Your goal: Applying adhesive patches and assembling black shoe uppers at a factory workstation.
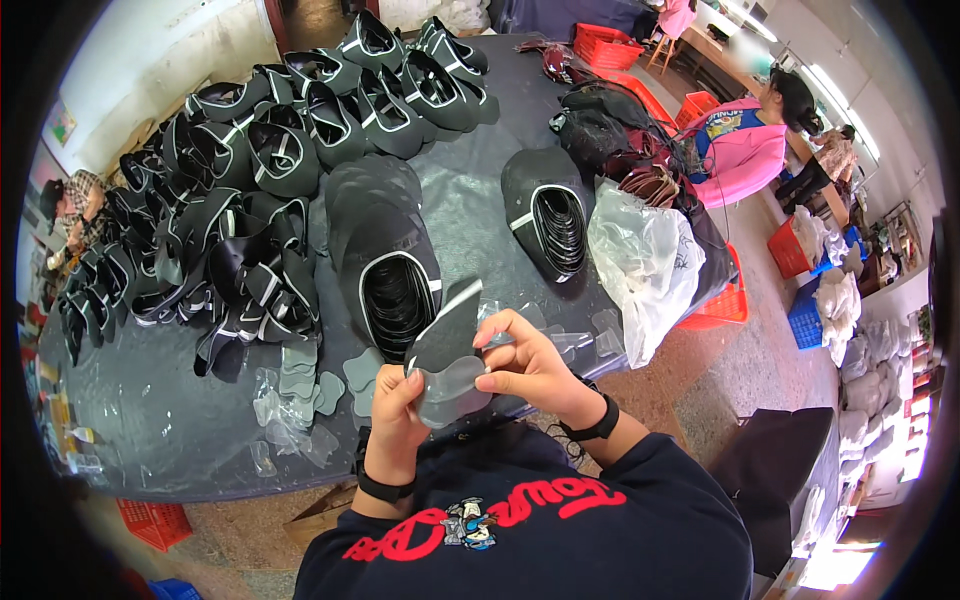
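In front of my body, my left hand (398,405) grips a black shoe upper (440,338) together with a grey, curved, slightly see-through piece (452,385). Its thumb presses on the left edge of both. My right hand (535,365) pinches the right edge of the grey piece between thumb and fingers. Just beyond, a long nested stack of black shoe uppers (385,215) lies with its white-edged opening toward me. A shorter stack of uppers (545,205) rests farther right. Loose grey pieces (362,372) are scattered left of my hands.
A large heap of white-trimmed black uppers (230,190) covers the table's left and back. Clear plastic scraps (290,425) lie near the front edge. A clear plastic bag (640,260) hangs over the right edge, above a red crate (725,300). Someone in pink (745,160) sits beyond.
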### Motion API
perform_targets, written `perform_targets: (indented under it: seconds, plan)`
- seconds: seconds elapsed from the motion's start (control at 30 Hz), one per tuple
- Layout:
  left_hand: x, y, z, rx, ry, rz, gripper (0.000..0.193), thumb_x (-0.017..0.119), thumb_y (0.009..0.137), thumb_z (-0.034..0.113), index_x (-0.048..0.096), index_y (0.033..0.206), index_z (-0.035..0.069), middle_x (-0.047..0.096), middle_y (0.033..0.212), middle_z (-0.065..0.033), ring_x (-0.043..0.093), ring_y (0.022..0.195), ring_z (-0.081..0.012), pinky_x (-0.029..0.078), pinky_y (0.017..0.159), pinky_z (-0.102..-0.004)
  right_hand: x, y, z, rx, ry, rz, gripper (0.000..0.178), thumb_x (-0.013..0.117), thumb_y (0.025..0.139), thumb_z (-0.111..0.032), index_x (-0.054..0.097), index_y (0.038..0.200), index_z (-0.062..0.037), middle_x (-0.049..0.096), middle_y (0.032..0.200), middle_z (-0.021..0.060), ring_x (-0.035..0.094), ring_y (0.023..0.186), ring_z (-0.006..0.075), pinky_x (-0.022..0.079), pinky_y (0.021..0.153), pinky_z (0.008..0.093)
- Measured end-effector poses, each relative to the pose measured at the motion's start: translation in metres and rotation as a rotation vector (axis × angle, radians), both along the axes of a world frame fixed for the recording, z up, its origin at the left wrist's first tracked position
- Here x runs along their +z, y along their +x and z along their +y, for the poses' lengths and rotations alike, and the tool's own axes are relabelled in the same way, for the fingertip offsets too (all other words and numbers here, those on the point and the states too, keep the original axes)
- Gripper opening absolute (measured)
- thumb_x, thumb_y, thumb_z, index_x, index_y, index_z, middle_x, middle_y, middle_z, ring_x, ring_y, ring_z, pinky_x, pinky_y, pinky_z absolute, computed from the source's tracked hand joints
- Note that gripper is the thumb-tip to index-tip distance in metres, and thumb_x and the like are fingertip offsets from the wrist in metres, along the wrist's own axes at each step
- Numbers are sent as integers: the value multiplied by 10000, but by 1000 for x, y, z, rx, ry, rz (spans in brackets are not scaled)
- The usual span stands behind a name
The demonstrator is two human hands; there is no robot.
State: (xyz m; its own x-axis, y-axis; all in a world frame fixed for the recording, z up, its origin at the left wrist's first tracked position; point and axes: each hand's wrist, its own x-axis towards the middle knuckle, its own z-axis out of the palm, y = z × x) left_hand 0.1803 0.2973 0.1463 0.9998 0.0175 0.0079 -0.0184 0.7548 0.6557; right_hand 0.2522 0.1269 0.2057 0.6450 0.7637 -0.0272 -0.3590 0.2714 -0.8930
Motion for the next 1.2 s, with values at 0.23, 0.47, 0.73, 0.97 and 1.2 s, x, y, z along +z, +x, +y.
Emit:
perform_targets:
  seconds: [0.23, 0.47, 0.73, 0.97, 1.2]
  plan:
    - [4, -1, -6, 17, -259, 189, 299, 485, 850, 180, 580, 963, -80, 632, 879, -161, 631, 751, -214, 509, 693, -291, -21, 4, 7, 77, 90, -85, 270, 538, 841, 25, 345, 994, -86, 542, 752, -4, 498, 728, 26, 358, 634, 163]
    - [21, -1, -11, 257, -105, 132, 179, 467, 876, 90, 571, 847, -52, 628, 856, -138, 624, 758, -181, 503, 711, -294, -26, 13, 8, -261, -172, -578, 274, 590, 804, 5, 395, 984, -61, 591, 785, 36, 547, 740, 99, 411, 664, 216]
    - [25, -3, -29, 599, 317, 124, 318, 531, 889, 138, 513, 592, 26, 466, 573, 41, 357, 508, -18, 246, 456, -193, 5, -31, 36, -632, -340, -1423, 260, 668, 632, 81, 605, 881, 36, 603, 823, 117, 580, 707, 242, 480, 612, 300]
    - [24, -2, -41, 632, 421, 110, 365, 402, 943, 196, 525, 670, -14, 434, 579, 36, 315, 545, -28, 254, 476, -203, -1, -33, 41, -688, -473, -1463, 248, 639, 637, 98, 599, 878, 59, 610, 868, 142, 595, 764, 268, 494, 658, 312]
    - [20, -2, -40, 656, 544, 102, 353, 392, 943, 162, 521, 684, -40, 483, 615, 3, 381, 586, -39, 339, 515, -208, -10, -31, 46, -742, -528, -1481, 230, 630, 635, 32, 594, 860, 65, 599, 874, 152, 588, 773, 270, 502, 659, 313]
